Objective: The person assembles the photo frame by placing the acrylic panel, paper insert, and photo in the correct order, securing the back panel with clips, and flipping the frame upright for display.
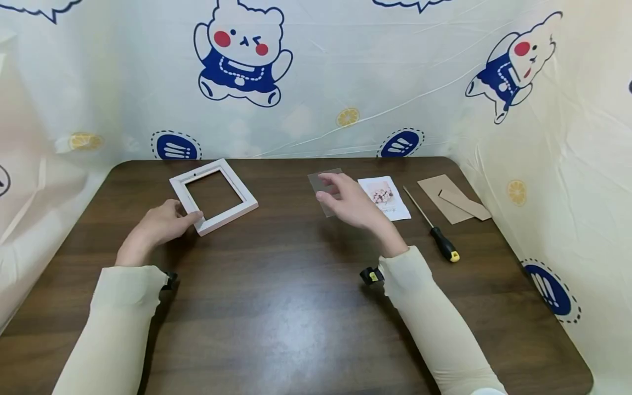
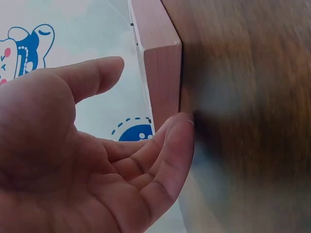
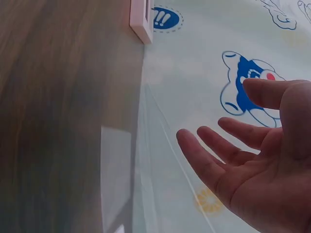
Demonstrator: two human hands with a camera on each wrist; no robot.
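Observation:
A white picture frame (image 1: 240, 209) lies tilted on the table at the left, its middle showing bare wood. My left hand (image 1: 165, 222) is at its near-left corner. In the left wrist view, fingertips touch the frame's side (image 2: 163, 80) while the thumb stands apart from it. Farther right, my right hand (image 1: 353, 203) hovers with spread, slightly bent fingers over a thin clear sheet (image 1: 314, 180). Nothing is in its grasp. The sheet (image 3: 115, 165) lies flat below that hand in the right wrist view. Beside it is a white card with a flower picture (image 1: 392, 200), partly covered by the hand.
A screwdriver with a black and yellow handle (image 1: 441, 241) lies right of the card. Beyond it are a brown board (image 1: 436, 189) and a narrower brown strip (image 1: 464, 204) overlapping it. The dark wooden table (image 1: 276, 307) meets a printed curtain (image 1: 316, 71) at the back and sides.

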